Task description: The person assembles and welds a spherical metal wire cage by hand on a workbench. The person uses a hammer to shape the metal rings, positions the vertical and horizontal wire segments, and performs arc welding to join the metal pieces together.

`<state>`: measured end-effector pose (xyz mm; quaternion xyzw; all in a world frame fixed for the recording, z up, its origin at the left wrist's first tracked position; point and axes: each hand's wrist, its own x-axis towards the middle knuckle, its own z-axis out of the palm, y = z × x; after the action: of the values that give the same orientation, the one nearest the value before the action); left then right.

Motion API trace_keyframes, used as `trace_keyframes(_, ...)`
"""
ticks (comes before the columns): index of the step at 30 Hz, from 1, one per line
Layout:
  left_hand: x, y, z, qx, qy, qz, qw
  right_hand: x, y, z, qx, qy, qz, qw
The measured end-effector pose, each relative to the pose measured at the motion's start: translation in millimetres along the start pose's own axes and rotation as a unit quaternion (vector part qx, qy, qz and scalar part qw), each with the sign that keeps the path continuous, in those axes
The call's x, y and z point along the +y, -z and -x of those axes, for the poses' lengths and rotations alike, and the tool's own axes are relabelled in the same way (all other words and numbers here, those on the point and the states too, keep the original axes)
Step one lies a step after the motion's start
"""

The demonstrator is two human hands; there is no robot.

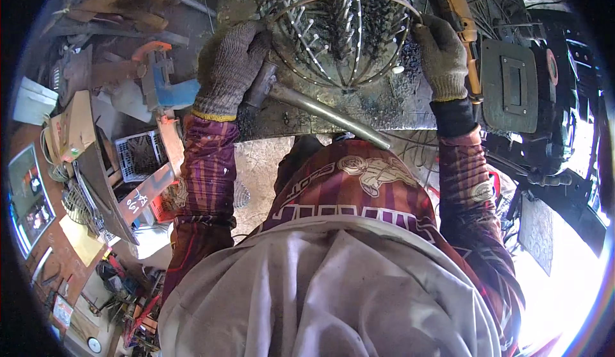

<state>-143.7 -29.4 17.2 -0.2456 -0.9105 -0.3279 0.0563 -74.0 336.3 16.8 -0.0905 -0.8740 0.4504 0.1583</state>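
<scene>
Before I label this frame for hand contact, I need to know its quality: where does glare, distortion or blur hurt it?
Head view: sunlight blows out the lower right corner; fisheye bends the table edge and blacks out the corners; the wire cage and both gloved hands, left hand and right hand, are fairly sharp, evenly lit.

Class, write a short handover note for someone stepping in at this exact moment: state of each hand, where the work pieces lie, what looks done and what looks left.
Left hand: gloved, closed around a metal pipe at its upper end, beside the wire cage.
Right hand: gloved, resting on the cage's right rim, next to a yellow-handled tool; whether it grips the tool cannot be told.
Work pieces: the round wire cage sits on the dark metal bench; the pipe slants across the bench's near edge.
Done: rings and upright rods are already formed into a cage.
Left: cannot be judged; joints are too small to see.
</scene>
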Motion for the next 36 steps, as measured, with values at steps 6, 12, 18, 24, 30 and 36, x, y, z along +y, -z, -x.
trace_keyframes(6,-1.2,-0.5,2.0,-0.001,0.033,-0.015,0.999,-7.6,-4.9,6.2,-0.014,-0.034,-0.040,0.999)
trace_keyframes(12,-6.2,1.0,1.3,0.010,-0.005,-0.075,0.997,-5.9,-7.9,7.2,-0.009,-0.055,0.006,0.998)
trace_keyframes(18,-4.1,4.2,2.7,0.011,-0.005,-0.094,0.995,-6.7,-11.0,8.0,0.009,-0.013,0.017,1.000)
trace_keyframes(24,1.8,10.1,-2.3,-0.002,-0.007,-0.079,0.997,-5.1,-14.1,9.0,0.018,-0.022,0.006,1.000)
trace_keyframes(30,78.0,41.2,-25.9,0.133,-0.052,0.011,0.990,-6.2,-13.3,12.3,0.040,0.012,0.050,0.998)
trace_keyframes(36,99.3,16.1,-57.4,0.079,-0.176,-0.103,0.976,-6.5,-17.2,10.1,0.023,-0.035,-0.010,0.999)
